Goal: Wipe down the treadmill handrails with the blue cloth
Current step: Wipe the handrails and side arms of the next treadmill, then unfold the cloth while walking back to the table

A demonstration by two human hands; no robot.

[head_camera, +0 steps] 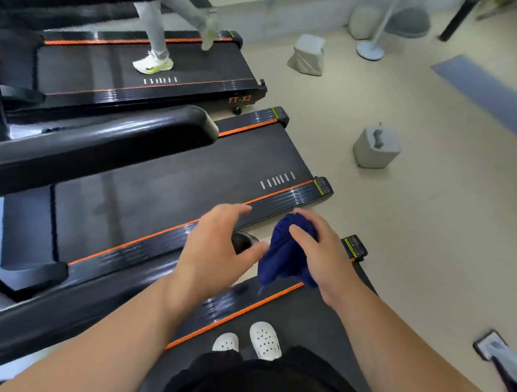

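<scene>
A dark blue cloth (280,257) hangs bunched from my right hand (323,257), which grips it near the top. Just to its left, my left hand (218,248) hovers with fingers spread, holding nothing, thumb close to the cloth. Under my left hand runs a black handrail (62,313) of the treadmill I stand on; its rounded end (242,239) shows between thumb and fingers. I cannot tell whether the hand touches it. Another thick black handrail (99,147) of the neighbouring treadmill crosses the left side.
My white shoes (263,340) stand on the black belt with orange side strips. A person in grey trousers walks on the far treadmill (156,62). Grey blocks (375,148) and a fan base (370,51) stand on the beige floor to the right.
</scene>
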